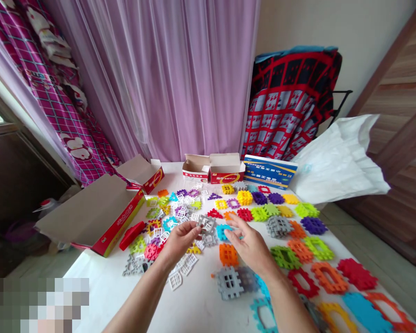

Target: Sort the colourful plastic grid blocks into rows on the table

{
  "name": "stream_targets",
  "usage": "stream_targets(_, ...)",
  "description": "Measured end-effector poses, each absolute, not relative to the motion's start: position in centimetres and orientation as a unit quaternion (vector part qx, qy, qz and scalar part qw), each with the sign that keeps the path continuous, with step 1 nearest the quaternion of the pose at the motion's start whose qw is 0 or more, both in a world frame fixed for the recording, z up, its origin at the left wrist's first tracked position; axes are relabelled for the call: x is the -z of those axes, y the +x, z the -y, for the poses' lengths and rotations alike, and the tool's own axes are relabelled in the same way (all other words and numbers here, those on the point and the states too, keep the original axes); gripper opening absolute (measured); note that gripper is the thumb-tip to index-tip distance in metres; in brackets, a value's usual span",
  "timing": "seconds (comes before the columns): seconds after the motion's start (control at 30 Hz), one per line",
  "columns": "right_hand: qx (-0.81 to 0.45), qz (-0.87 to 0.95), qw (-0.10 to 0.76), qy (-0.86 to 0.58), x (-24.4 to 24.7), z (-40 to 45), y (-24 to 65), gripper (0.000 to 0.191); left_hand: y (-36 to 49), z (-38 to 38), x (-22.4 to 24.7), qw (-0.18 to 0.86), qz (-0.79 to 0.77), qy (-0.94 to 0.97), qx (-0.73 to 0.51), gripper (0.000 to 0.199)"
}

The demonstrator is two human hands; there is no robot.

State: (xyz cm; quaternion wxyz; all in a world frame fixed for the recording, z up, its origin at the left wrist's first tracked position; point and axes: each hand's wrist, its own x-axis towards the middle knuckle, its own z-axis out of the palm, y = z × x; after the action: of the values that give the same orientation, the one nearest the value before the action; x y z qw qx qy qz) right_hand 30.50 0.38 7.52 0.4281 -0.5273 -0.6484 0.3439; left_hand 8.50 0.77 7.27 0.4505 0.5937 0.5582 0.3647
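My left hand [184, 239] pinches a grey interlocking building piece [206, 224] between thumb and fingertips, above the middle of the table. My right hand [248, 240] has its fingers apart, and nothing shows in it. Behind its fingertips lies a cyan square piece [223, 232], partly covered. An orange piece with a window opening [228, 255] lies between my forearms, and a grey window piece [229, 283] sits nearer to me. To the left spreads a mixed heap of coloured pieces and white window frames [188, 264].
Sorted stacks of pieces, such as a grey stack [279, 227] and red pieces [357, 274], cover the right side. Cardboard boxes, among them a large red one [119, 226], and a blue box [270, 172] line the left and back. A white sack [336, 159] stands back right.
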Motion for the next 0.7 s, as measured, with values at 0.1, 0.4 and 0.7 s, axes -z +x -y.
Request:
stream_targets(0.1,-0.381,0.643,0.441,-0.497,-7.5,-0.2,29.6,0.041,9.3,-0.5,-7.5,0.451,-0.529,0.635,-0.338,0.064)
stream_targets(0.4,-0.32,0.502,0.583,-0.553,-8.8,-1.1,34.1,0.046,8.7,-3.9,-6.9,0.231,-0.569,0.771,-0.17,0.018)
stream_targets(0.7,-0.329,0.551,0.536,-0.548,-7.5,-1.5,34.9,0.043,11.1,-3.2,-5.5,0.09,-0.566,0.819,-0.022,0.012)
